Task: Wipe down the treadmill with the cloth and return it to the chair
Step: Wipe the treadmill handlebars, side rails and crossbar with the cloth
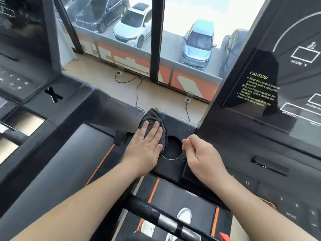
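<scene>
Pressing flat, the left hand [147,141] lies palm-down with its fingers extended over a dark grey cloth [152,122], pinning it to the black side tray of the treadmill [175,124] just left of the round cup recess [172,147]. Nothing is gripped; the hand is spread open and the cloth is held only by downward pressure, its bunched edge showing past the fingertips and along the thumb side. The right hand [199,153] hovers just right of the recess, fingers loosely curled in, thumb against forefinger, holding nothing that can be seen.

The cloth looks like soft, thick microfibre: light, limp, and prone to folding or bunching under a sliding palm. It should glide readily on the smooth plastic, so steady pressure through the whole palm will likely keep it moving with the hand and not slipping out. Small droplets or specks dot the tray around the recess, which suggests this patch is not yet finished. For lifting it later, pinching a gathered fold near the middle would carry it cleanly; taking one corner would let the rest dangle. No chair is in view, so the return step seems well ahead.
</scene>
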{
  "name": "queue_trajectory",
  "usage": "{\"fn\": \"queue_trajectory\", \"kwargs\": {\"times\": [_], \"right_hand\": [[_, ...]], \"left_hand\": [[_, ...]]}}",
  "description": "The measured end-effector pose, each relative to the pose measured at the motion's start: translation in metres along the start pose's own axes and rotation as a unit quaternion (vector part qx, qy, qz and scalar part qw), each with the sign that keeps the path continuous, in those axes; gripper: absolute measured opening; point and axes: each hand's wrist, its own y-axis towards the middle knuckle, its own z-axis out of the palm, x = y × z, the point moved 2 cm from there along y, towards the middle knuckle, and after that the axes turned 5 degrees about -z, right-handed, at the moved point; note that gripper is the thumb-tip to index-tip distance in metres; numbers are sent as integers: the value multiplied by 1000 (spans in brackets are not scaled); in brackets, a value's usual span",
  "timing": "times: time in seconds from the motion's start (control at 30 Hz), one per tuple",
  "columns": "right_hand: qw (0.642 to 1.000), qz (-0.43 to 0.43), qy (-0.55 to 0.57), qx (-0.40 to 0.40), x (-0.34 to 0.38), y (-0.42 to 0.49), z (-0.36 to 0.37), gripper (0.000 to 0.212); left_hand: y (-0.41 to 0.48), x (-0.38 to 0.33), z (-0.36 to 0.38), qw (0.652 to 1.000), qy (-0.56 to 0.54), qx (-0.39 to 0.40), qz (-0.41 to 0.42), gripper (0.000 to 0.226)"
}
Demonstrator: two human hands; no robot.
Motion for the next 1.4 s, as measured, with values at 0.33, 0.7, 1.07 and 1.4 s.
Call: {"fn": "queue_trajectory", "kwargs": {"times": [0.33, 0.7, 1.07, 1.4], "right_hand": [[998, 4, 40, 39, -21, 3, -22, 46], [991, 27, 125, 24, -42, -3, -16, 11], [991, 34, -73, 110, -54, 16, -10, 23], [984, -58, -124, 111, -56, -13, -16, 58]], "left_hand": [[17, -2, -9, 1000, -13, 7, 17, 63], [16, -20, -10, 999, 11, -4, 52, 63], [15, -68, -10, 993, -13, 28, 115, 62], [32, -78, -13, 992, -23, 34, 117, 60]]}}
